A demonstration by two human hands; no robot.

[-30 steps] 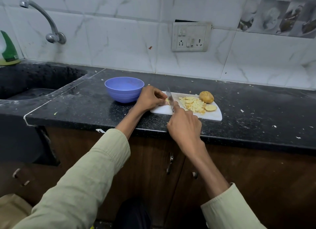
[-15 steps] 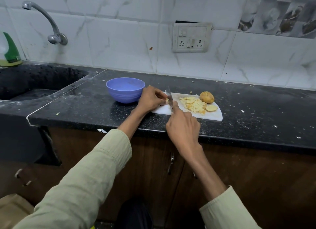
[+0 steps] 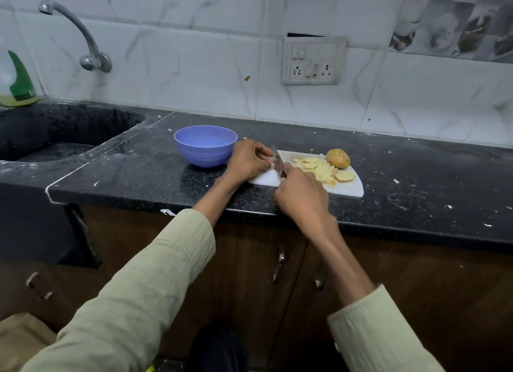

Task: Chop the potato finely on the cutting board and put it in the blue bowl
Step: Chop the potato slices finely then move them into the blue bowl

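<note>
The potato is in several states on the cutting board (image 3: pixel 347 190): a pile of chopped pieces (image 3: pixel 316 169) in the middle, a flat slice (image 3: pixel 345 176) at the pile's right edge, and an uncut chunk with skin on (image 3: pixel 337 158) at the far right. A small piece, mostly hidden, sits at the board's left end under my left hand (image 3: pixel 247 160).

Over the last second I see almost no change: the knife (image 3: pixel 278 162) has stayed at the left end of the board and both hands have kept their places, with only a slight shift of my right hand (image 3: pixel 301 195) toward me. I read that as steady fine chopping on the same small piece, not a move to new stock. The blue bowl (image 3: pixel 205 145) just left of the board looks empty, so I judge the task about midway at best.

My left grip is pinched together on the little piece right beside the blade. My right grip is clamped round the knife handle, which the hand hides; the blade stands upright between the two hands. The chopped pile lies just right of my right hand, the uncut chunk farther right, apart from both grips.

All this rests on a dark speckled surface (image 3: pixel 416 177) scattered with white flecks, with a sink (image 3: pixel 55 133) and tap (image 3: pixel 83 38) to the left.
</note>
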